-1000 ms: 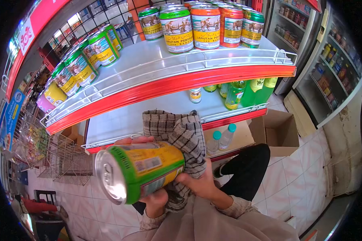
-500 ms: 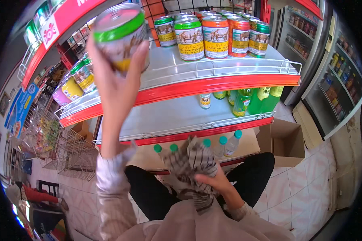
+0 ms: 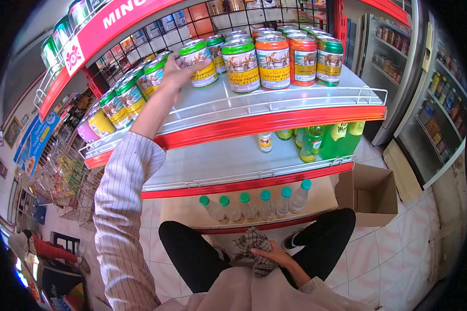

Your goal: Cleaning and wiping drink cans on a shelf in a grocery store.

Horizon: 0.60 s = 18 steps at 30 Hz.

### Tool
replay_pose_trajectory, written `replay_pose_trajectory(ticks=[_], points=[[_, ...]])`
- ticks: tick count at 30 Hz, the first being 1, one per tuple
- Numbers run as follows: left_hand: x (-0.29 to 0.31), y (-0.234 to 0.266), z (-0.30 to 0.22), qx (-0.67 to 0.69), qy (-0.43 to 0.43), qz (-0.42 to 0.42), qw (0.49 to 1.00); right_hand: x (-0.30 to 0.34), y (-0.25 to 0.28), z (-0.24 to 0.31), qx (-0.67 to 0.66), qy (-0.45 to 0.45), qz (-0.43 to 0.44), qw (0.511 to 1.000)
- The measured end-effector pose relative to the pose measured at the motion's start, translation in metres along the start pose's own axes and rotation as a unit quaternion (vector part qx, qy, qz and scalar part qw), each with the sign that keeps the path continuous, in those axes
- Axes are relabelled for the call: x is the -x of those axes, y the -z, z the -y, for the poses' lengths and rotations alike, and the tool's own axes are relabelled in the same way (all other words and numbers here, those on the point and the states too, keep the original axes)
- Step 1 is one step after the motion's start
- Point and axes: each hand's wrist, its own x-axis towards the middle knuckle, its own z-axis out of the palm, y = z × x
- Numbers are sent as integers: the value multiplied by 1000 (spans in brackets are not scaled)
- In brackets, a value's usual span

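Observation:
Up on the white top shelf (image 3: pixel 275 101), my left hand (image 3: pixel 175 78) is closed around a green-rimmed drink can (image 3: pixel 204 79). The can stands upright at the left end of a group of green and orange cans (image 3: pixel 274 65), with a green-rimmed can (image 3: pixel 241 67) just to its right. To the left of my wrist runs a slanting row of cans (image 3: pixel 115 110). Low between my knees, my right hand (image 3: pixel 276 255) grips a crumpled, dark-striped cloth (image 3: pixel 255 243).
A wire guard (image 3: pixel 275 98) lines the top shelf's front. Green bottles (image 3: pixel 312 145) and a small white-labelled bottle (image 3: pixel 264 142) occupy the middle shelf. Several clear bottles with teal caps (image 3: pixel 248 206) stand below. An open cardboard box (image 3: pixel 373 202) sits right, near glass-door fridges (image 3: pixel 386 57).
My left hand has brought the can down from in front of me onto the top shelf beside the others. My right hand has lowered the cloth toward my lap.

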Motion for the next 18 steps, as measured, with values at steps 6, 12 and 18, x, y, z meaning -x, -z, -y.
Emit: replay_pose_trajectory(ticks=[6,12,18], points=[[-9,-6,3,12,68,50,996,-7,6,-9,-36,-3,3,999],[-26,-22,7,-36,71,52,996,-18,11,-28,-22,-1,9,1000],[-25,-30,11,-86,-28,63,994,-12,3,-7,-45,-16,-3,999]])
